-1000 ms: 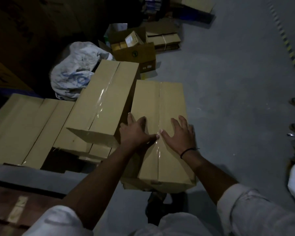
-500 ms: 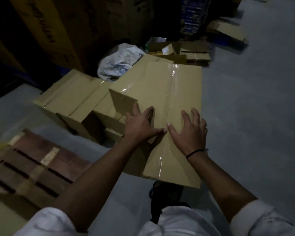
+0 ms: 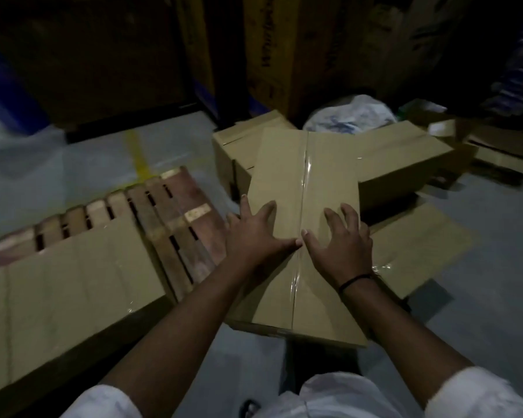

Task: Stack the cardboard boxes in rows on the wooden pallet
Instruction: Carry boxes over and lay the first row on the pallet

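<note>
Picking out dark lettering running vertically down the tall brown carton [image 3: 266, 55] at the back, too dim and smeared for making out a single word. Catching more dark print on the neighbouring carton [image 3: 329, 52] to its right, equally blurred. Getting nothing legible off the taped cardboard box [image 3: 281, 176] up front. Reading no word, number or brand anywhere.

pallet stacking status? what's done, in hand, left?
Early stage. Done: one row of boxes lies across the near side of the wooden pallet. In hand: left hand and right hand press flat on top of a taped box beside the pallet, not on it yet. Left: the pallet's far slats are bare, and at least three more boxes on the floor wait behind and right.
</note>
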